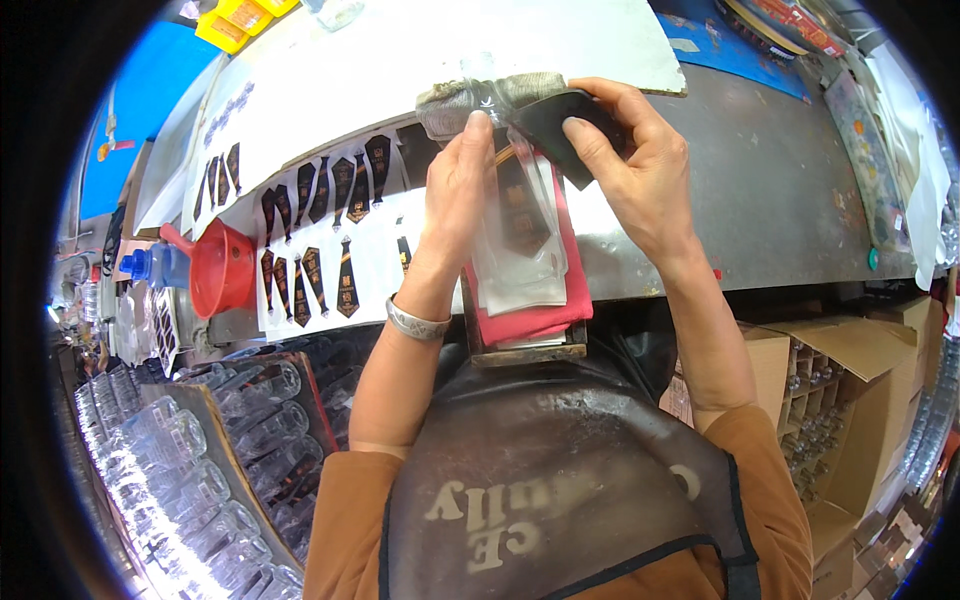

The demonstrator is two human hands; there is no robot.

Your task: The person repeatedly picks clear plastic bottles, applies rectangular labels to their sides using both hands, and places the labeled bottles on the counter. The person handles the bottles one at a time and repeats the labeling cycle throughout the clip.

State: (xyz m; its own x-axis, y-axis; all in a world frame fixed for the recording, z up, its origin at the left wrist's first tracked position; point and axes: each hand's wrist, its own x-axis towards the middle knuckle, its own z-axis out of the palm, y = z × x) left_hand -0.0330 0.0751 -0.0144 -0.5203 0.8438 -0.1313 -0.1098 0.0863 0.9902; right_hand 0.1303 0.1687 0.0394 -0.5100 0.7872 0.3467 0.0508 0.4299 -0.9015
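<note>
A clear glass bottle (490,270) lies in front of me, its narrower end away from me. A dark tie-shaped decal (523,215) shows on it. My left hand (458,185) holds the bottle's left side, thumb on top; its other fingers are mostly hidden. In my right hand (645,165) is a flat black scraper (565,125), pinched between thumb and fingers, with its edge at the bottle's upper right. Beyond the hands, a grey-white cloth roll (450,108) lies under the bottle's far end. A folded red cloth (530,325) sits beneath the bottle on a wooden stand (530,353).
Sheets of dark tie-shaped decals (345,230) lie to the left on the white table (400,60). Beside them stands a red scoop (222,270). Glassware fills a crate (265,420) at lower left. An open divided carton (850,410) of glassware stands at right, below the metal tabletop (770,190).
</note>
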